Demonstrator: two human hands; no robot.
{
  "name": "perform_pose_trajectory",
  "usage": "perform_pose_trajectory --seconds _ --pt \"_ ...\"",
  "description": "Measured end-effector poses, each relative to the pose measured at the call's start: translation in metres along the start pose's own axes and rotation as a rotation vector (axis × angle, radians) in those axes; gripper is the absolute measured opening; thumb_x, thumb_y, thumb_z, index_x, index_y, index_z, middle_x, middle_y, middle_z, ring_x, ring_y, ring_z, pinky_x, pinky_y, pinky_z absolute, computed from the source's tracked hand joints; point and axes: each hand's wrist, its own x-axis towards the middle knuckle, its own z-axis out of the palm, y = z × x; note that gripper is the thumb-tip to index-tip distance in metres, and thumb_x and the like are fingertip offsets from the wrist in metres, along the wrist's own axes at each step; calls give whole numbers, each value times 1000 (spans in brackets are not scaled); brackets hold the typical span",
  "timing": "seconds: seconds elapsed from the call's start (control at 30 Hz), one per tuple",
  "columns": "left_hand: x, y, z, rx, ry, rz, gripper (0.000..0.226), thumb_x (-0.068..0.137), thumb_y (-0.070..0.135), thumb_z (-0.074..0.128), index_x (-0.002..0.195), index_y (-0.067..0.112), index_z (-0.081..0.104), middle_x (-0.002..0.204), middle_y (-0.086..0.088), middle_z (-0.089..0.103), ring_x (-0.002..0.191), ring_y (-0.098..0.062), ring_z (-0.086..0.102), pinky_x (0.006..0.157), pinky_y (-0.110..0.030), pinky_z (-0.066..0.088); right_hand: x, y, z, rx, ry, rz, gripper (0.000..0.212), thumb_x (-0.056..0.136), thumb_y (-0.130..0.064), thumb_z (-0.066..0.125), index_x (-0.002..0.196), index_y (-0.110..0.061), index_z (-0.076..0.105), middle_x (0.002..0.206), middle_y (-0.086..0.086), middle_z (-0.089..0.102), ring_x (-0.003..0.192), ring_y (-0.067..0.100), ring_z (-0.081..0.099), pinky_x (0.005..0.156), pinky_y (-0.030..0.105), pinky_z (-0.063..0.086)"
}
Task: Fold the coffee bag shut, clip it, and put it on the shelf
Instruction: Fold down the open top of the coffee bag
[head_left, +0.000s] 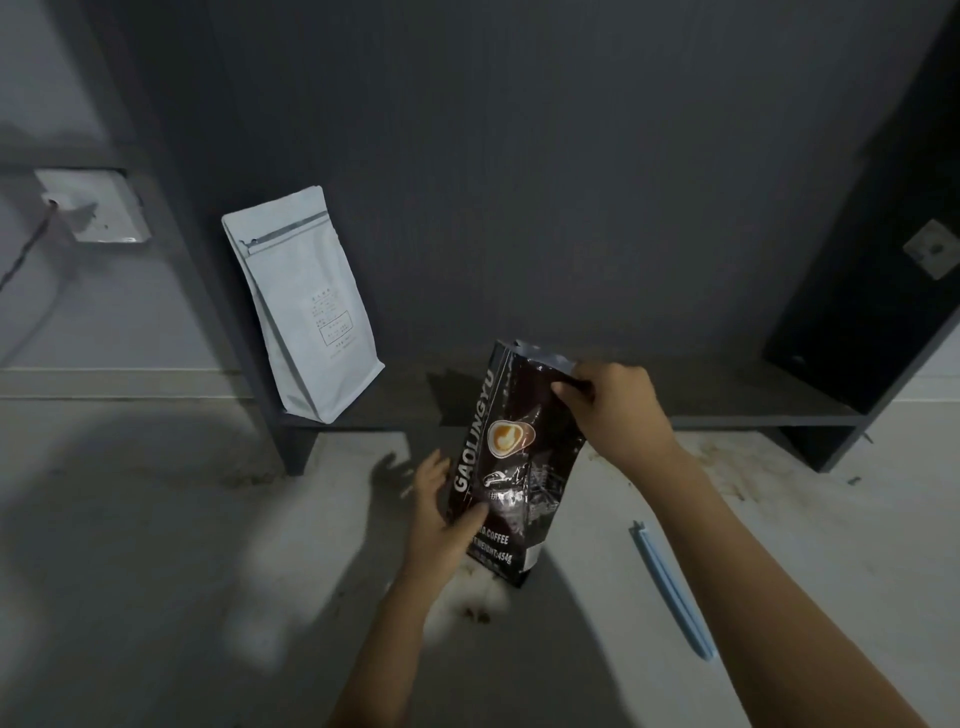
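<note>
Coffee bag (511, 457), dark and upright at centre frame before the low shelf (727, 410), is steadied low down by the left hand (441, 514) while the right hand (618, 405) pinches its open top, apparently to start the fold, with the blue clip (672, 592) waiting lower right.

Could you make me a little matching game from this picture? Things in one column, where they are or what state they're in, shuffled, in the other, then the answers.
Things:
1. black coffee bag
2. white pouch
3. blue sealing clip
4. right hand

Places or states:
A. lying on the floor, untouched
B. standing on the low shelf, leaning against its side panel
C. pinching the top edge of the black bag
D. held upright, its top still open

Pairs: 1-D, 2-B, 3-A, 4-C
</note>
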Motion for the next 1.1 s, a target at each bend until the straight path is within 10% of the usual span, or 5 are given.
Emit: perform_pose_trajectory --seconds 0.13,0.43,0.6,0.83,1.1 --pt "-23 -15 30 193 41 49 130 40 39 90 140 29 7 139 0 34 128 -15 39 110 -38 35 -5 -5 1 1 16 28 23 84 -26 60 82 -3 61 60 6 53 56 27 52 58 31 43" --pt "-20 -7 49 494 180 141 116 39 34 83 133 2 23 128 -18 37 121 -34 35 105 -42 33 2 -13 -42 -217 -370 -139 21 83 -23 58 76 -4 64 78 18 65 69 31 58 62 33 40" --pt "-14 -6 49 541 158 73 111 40 36 80 129 1 23 126 -16 34 120 -33 32 105 -42 33 -8 -9 -30 234 -70 38 20 79 -23 65 67 -7 61 56 2 56 50 12 49 47 13 37" --pt "-16 -16 47 525 171 26 110 37 35 82 125 0 25 124 -16 33 119 -33 32 104 -42 34 -40 21 11 854 163 357 47 77 -35 66 114 -19 43 93 5 54 85 17 54 69 29 45" --pt "-7 5 17 335 -176 -55 86 41 31 90 103 18 32 107 -1 35 104 -10 41 83 -21 45 -83 44 77 829 -481 504 84 61 -8 82 125 -15 28 113 -5 54 103 7 54 73 18 48"
